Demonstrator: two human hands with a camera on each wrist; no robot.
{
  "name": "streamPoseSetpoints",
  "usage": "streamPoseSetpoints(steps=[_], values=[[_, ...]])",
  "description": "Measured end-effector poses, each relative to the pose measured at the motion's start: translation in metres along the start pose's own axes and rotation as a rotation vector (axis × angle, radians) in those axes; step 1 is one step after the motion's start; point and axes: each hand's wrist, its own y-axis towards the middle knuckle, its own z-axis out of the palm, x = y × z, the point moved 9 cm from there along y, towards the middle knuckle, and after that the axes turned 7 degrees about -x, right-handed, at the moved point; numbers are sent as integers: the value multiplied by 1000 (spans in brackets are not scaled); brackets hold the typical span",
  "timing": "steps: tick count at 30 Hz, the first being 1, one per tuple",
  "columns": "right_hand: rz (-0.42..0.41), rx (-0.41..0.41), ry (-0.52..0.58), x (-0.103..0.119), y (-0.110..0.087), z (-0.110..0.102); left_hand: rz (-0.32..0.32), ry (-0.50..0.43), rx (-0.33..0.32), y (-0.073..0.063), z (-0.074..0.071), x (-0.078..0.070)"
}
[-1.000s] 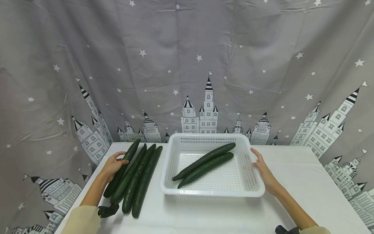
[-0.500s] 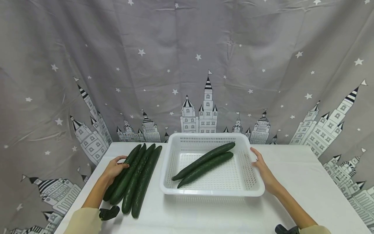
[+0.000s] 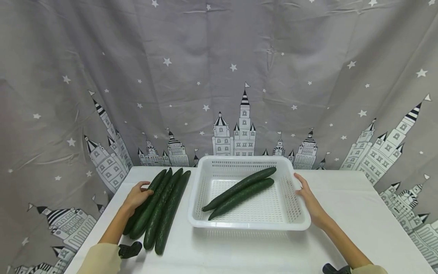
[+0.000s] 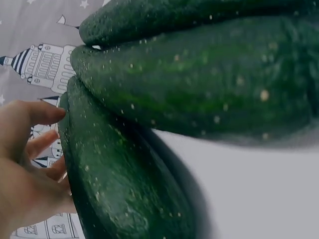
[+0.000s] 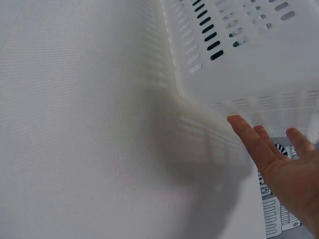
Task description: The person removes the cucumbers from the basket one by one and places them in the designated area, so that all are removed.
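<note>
In the head view, several cucumbers (image 3: 172, 213) lie side by side at the left of the white table. My left hand (image 3: 137, 196) is at the outer side of the leftmost cucumber (image 3: 158, 180). In the left wrist view, my fingers are spread, with tips against that cucumber's edge (image 4: 65, 124); the neighbouring cucumber (image 4: 114, 169) hides part of the contact. A white plastic basket (image 3: 251, 225) stands in the middle, with two cucumbers (image 3: 239, 188) (image 3: 241, 199) lying slanted inside. My right hand (image 3: 311, 203) rests against its right wall, fingers extended in the right wrist view.
The white tablecloth (image 3: 349, 213) covers the table to the right of the basket. A grey curtain (image 3: 184, 76) printed with castles and stars hangs directly behind the table and along its sides.
The leftmost cucumber has come down and shifted right, from slightly apart to lying against its neighbour. My left hand has moved a little right with it. My right hand and the basket stay put.
</note>
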Motion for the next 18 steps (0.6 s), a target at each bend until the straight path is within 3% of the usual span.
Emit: streamPoseSetpoints(steps=[4,9,13,18], values=[[5,1,0,0,-1,0,67,13,-61,-2,-4,-15],[1,5,0,2,-2,1,230,-12,-131,-9,-3,-56],[-7,4,0,4,-3,1,363,-51,-107,-21,10,-99],[-12,7,-6,4,-3,1,476,-123,-12,-35,36,-151]])
